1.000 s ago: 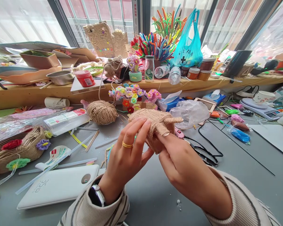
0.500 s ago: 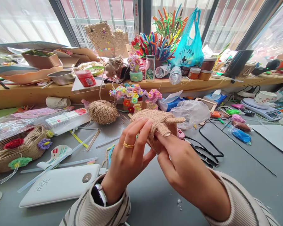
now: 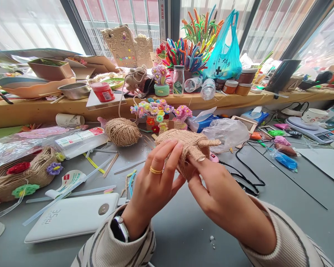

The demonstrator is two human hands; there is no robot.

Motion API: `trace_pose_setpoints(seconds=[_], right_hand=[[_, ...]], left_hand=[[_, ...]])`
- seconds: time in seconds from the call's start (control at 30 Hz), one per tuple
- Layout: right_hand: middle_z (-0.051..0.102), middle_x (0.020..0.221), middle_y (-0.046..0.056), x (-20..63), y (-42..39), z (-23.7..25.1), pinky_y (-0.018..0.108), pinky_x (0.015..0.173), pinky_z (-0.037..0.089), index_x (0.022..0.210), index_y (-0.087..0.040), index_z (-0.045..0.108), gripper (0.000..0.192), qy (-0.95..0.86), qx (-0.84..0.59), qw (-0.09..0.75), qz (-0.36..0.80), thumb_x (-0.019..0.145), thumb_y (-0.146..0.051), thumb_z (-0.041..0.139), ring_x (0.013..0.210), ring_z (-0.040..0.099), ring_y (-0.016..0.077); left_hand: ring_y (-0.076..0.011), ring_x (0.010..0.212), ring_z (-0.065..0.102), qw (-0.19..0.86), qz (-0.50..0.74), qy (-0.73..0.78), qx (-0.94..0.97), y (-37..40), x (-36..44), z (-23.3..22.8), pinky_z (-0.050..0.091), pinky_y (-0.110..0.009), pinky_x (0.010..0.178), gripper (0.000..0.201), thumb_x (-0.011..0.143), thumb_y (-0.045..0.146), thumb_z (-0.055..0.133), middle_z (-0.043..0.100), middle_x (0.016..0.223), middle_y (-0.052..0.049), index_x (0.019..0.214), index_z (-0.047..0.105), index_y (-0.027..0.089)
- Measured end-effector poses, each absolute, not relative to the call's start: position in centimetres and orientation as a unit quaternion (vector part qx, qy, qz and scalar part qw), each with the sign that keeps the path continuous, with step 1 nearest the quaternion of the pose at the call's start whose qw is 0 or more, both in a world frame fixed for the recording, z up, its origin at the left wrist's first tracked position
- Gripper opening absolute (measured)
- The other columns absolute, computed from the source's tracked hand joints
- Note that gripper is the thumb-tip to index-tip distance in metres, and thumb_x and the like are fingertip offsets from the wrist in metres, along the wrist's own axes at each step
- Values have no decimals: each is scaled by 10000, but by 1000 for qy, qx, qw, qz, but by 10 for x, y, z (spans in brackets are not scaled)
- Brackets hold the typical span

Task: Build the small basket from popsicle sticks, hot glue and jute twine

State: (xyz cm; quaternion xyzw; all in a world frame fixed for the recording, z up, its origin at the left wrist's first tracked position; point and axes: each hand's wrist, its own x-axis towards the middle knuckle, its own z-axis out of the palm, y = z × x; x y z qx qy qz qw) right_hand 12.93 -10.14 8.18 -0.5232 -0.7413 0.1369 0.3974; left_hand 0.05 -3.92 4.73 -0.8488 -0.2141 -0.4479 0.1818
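Basically, both hands on one item: a jute-wrapped piece [image 3: 187,139], two twine-bound prongs on its right, held up over the gray table [image 3: 180,237], mid-view. Left hand [image 3: 159,174]: half-closed, fingers bent over the near left side, thumb lower down; gold ring [image 3: 156,170], smartwatch [image 3: 120,228] on wrist. Right hand [image 3: 224,194]: partly curled, index finger against the underside by the nearer prong, thumb below; grip partly hidden, firmness can't tell.

Just behind: pipe-cleaner flowers [image 3: 156,108], mixed colors. Left of those, ball of jute twine [image 3: 123,132]. Near left forearm, white power bank [image 3: 72,218], clear glue stick [image 3: 68,192] lying across its corner. Far left, twine-covered basket [image 3: 43,163] with flowers attached. Right of the piece: crumpled clear plastic bag [image 3: 225,132], black cord [image 3: 249,177]. Farther right, digital scale [image 3: 308,128] with paper cup [image 3: 314,115] on it.

Ledge at back: turquoise bag [image 3: 224,61], pipe cleaners [image 3: 180,55], Starbucks bottle [image 3: 178,82], upright.
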Motion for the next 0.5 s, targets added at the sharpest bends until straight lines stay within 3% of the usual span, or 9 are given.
trace_pose_setpoints(seconds=[0.13,0.3,0.5], right_hand=[[586,1106,85,130,-98,81,284,893,411,1123,-118,487,409,-738,-526,395,150,736,-40,382,1025,521,158],[582,1095,80,130,-94,80,288,890,409,1075,-140,483,386,-748,-510,402,136,727,-31,358,1035,511,156],[602,953,57,130,-93,80,282,840,423,939,-159,520,314,-743,-513,402,153,713,-21,351,966,522,158]], left_hand=[[-247,1117,468,179,-440,-218,-853,-38,1,45,440,-388,931,584,747,216,597,505,1153,-152,1260,338,114],[-253,1128,451,186,-442,-214,-851,-38,3,44,412,-364,961,553,730,208,621,502,1135,-178,1206,398,38],[-241,1126,448,176,-438,-212,-856,-38,2,44,405,-362,962,555,723,194,621,501,1135,-165,1212,394,60]])
